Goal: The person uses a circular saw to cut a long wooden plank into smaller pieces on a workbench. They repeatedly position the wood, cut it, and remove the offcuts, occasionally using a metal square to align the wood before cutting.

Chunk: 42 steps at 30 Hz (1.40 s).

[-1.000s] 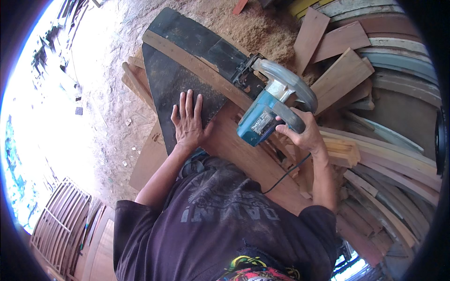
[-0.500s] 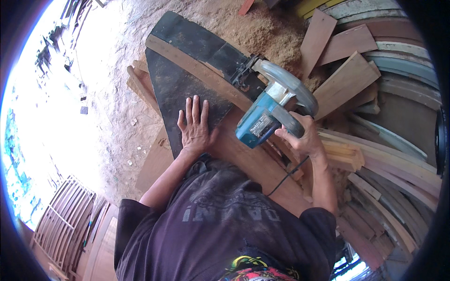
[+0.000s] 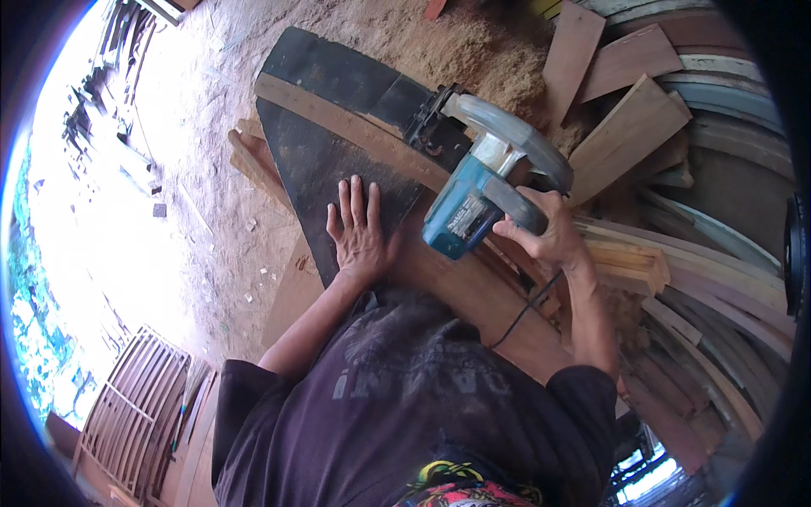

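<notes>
Your right hand (image 3: 551, 232) is closed around the rear handle of the blue circular saw (image 3: 470, 201), its thumb lying along the near side; most of its fingers are hidden, so you cannot tell whether they press the trigger. The saw sits at 2 o'clock from the middle of your view, its metal front reaching over a black panel (image 3: 312, 160) at 10 o'clock from it. Whether the blade touches anything is hidden.

Your left hand (image 3: 363, 249), at 8 o'clock from the saw, lies flat and spread, palm down on the near part of the panel, gripping nothing. A bare wooden strip (image 3: 338, 117) runs slantwise across the black surface, from its far left edge toward the saw.

Below the saw, at 6 o'clock, a long brown board (image 3: 460, 286) slants past your dark shirt (image 3: 405, 380), and the black cord (image 3: 528, 308) hangs at 5 o'clock. Sawdust (image 3: 473, 55) is heaped at 12 o'clock, loose planks (image 3: 629, 127) overlap at 2 o'clock, and pale timber (image 3: 621, 264) is stacked at 4 o'clock. Well apart, at 8 o'clock, stands a slatted wooden frame (image 3: 135, 410).
</notes>
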Motion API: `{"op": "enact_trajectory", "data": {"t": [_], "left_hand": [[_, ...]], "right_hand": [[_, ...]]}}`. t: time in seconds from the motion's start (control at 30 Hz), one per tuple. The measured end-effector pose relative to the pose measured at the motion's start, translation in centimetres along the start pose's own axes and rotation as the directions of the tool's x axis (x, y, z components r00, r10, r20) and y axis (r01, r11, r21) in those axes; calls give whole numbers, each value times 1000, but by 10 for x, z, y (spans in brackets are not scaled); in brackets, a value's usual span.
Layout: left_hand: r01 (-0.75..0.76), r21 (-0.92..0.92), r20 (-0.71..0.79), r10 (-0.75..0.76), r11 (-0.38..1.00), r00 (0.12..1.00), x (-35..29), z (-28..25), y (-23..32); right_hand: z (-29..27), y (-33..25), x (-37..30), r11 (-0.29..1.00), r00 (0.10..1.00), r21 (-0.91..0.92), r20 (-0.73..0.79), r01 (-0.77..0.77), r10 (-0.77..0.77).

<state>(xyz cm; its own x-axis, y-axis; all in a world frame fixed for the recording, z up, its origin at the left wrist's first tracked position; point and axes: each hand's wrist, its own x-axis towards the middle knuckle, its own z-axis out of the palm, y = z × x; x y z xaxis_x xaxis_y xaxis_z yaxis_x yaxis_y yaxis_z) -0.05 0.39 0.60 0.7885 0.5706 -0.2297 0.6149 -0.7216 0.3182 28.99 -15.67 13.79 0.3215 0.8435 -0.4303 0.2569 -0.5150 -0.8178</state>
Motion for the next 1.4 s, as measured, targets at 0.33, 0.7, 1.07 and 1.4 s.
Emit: {"op": "enact_trajectory", "data": {"t": [0.33, 0.7, 1.07, 1.4], "left_hand": [[9, -23, -12, -9, 1000, 1000, -4, -3, 8], [-8, -25, 14, 8, 1000, 1000, -5, -5, 12], [0, -21, 44, 1, 1000, 999, -11, -3, 16], [-22, -8, 40, 22, 1000, 999, -11, -2, 18]], "right_hand": [[3, -11, 6, 997, 999, 70, -26, 42, -40], [4, -6, 10, 995, 998, 74, -19, 66, -64], [4, -12, 14, 997, 998, 42, -12, 66, -66], [5, -17, 20, 996, 998, 65, -11, 58, -58]]}}
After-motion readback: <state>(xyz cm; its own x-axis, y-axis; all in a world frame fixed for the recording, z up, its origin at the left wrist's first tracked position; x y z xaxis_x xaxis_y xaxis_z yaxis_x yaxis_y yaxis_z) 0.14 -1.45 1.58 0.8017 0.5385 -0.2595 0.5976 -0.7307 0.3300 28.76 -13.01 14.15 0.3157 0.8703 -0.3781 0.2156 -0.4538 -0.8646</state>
